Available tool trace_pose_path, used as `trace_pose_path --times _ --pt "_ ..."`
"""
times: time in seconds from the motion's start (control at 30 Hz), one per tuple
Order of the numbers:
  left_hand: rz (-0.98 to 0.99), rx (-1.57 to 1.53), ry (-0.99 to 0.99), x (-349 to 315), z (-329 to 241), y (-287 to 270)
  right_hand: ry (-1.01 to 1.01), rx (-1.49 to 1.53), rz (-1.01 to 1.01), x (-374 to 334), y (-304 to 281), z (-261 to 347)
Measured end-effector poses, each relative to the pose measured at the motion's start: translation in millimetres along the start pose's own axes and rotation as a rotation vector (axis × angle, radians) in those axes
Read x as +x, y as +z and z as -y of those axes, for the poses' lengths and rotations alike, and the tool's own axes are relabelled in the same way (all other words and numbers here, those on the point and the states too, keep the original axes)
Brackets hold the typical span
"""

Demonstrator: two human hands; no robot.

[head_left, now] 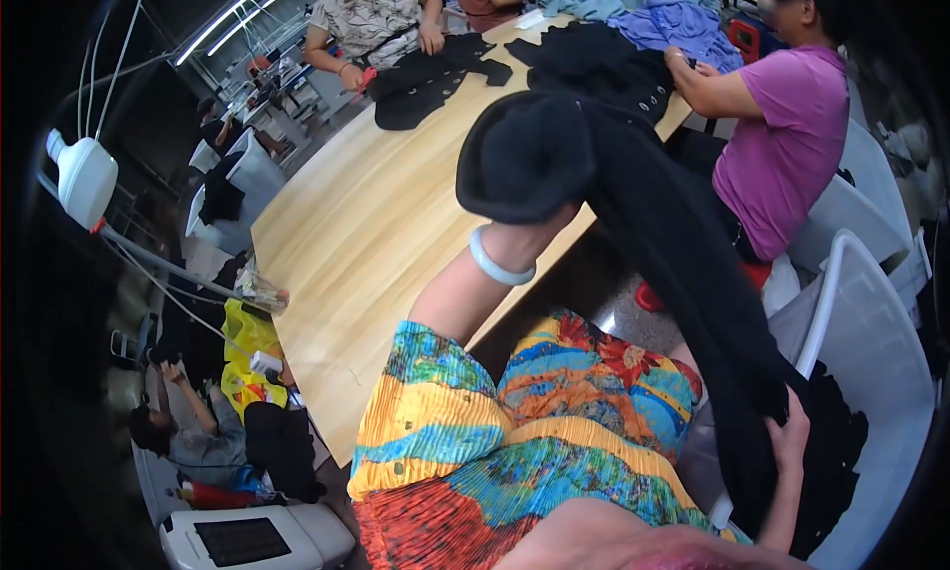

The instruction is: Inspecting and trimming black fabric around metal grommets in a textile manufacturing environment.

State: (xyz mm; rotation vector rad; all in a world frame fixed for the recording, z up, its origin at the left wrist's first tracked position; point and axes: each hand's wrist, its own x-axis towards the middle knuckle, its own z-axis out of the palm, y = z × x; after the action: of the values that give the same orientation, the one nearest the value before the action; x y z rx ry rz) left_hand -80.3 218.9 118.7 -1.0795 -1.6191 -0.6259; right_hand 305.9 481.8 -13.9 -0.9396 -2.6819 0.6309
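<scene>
**Black garment stretched between two hands**

A long black garment (653,234) runs from the upper middle of the frame down to the lower right. The left hand (524,164) is buried inside its upper end, hidden by the cloth, so its grip cannot be told; a pale bangle (498,261) circles that wrist just below the fabric. The right hand (787,441), at the lower right, is closed on the garment's lower end beside a white chair (871,313). The two hands are well apart. Left of the garment lies a light wooden table (366,224). In the upper right of the frame a person in a purple shirt (792,125) handles dark clothing (604,65) at the table's far edge.
</scene>
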Motion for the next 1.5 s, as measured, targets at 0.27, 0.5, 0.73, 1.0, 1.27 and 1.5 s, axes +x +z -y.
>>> trace_pose_path --times 0.27,0.5,0.73,1.0,1.27,1.5 --pt "-0.252 -0.084 -0.054 -6.8 83.3 -37.3 -0.038 0.392 -0.303 58.5 -36.3 62.2" --pt "-0.672 -1.429 -1.188 -32.4 238.1 -163.2 -0.537 0.495 -0.414 173.9 -72.9 286.2" --pt "-0.936 -1.216 -1.283 -115.0 249.0 -278.2 -1.188 0.761 -0.396 180.5 -31.0 486.3" --pt "-1.129 -1.064 -1.876 -270.5 244.8 -258.7 -1.013 0.701 -0.009 194.7 166.2 508.0" --pt "-0.987 -0.929 -2.154 -309.7 234.7 -250.6 -0.677 0.707 0.620 197.5 260.9 400.0" --pt "-0.731 -0.480 -2.098 -332.4 203.7 -249.0 -0.380 0.677 0.932 170.3 215.6 384.3"
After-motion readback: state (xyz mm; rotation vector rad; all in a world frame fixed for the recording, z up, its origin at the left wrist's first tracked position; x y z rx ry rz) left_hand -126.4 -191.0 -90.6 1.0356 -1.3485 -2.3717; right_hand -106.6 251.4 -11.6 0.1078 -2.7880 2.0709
